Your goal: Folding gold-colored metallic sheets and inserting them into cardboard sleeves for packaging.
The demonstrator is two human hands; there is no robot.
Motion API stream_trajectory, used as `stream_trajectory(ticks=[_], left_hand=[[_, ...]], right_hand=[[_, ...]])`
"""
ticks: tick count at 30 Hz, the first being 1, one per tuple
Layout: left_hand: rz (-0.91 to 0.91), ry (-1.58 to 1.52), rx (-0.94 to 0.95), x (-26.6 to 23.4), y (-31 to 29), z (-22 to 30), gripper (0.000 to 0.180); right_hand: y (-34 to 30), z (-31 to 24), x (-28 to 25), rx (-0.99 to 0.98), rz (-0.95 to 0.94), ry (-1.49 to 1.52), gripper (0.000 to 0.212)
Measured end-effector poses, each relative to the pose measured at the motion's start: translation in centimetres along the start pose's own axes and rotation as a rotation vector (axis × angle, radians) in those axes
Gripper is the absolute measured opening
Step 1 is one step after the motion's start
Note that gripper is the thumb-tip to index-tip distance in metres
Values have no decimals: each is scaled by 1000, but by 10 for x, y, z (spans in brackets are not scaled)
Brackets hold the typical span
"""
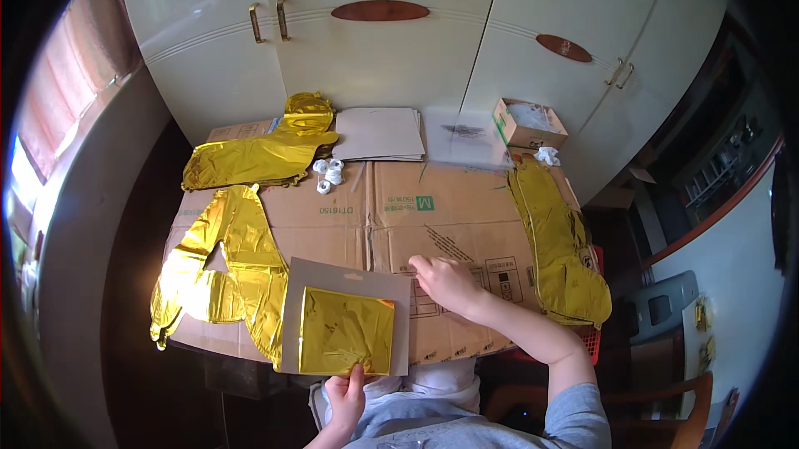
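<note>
My left hand (345,395) grips the lower edge of a grey card (293,316), its thumb pressed on a folded gold foil balloon (345,328) lying flat on the card. The card has a slot near its top edge and is tilted slightly. Just beyond the card's upper right corner, my right hand (445,282) is held over the cardboard with fingers pinched together; whether anything is between them is too small to make out. Left of the card lies a flat, A-shaped gold foil balloon (237,262), partly covered by the card's edge.
Flattened cardboard (449,199) covers the table. More gold foil balloons lie at the back left (250,158) and right edge (553,241). Along the back are white tape rolls (329,174), stacked grey cards (379,134), clear plastic sleeves (466,145), a small box (541,133) and crumpled white scrap (547,155).
</note>
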State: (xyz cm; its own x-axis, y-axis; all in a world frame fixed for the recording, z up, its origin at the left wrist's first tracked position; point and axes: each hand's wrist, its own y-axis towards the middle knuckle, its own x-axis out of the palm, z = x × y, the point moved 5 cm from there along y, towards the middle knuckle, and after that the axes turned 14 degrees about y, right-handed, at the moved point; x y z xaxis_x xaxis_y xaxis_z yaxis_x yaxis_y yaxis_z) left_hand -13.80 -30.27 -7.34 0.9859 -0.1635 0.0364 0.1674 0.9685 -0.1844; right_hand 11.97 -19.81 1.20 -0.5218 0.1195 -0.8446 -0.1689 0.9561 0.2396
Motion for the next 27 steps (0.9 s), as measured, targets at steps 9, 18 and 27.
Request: stream_trajectory(ticks=[9, 18, 27], left_hand=[[-160, -125, -314, 25, -6, 0, 25], [-286, -203, -370, 39, -13, -8, 25], [-316, -232, -436, 39, -7, -8, 25]], right_hand=[[1, -9, 11, -46, 83, 156, 6], [-2, -24, 24, -233, 108, -52, 5], [-18, -52, 21, -305, 81, -49, 5]])
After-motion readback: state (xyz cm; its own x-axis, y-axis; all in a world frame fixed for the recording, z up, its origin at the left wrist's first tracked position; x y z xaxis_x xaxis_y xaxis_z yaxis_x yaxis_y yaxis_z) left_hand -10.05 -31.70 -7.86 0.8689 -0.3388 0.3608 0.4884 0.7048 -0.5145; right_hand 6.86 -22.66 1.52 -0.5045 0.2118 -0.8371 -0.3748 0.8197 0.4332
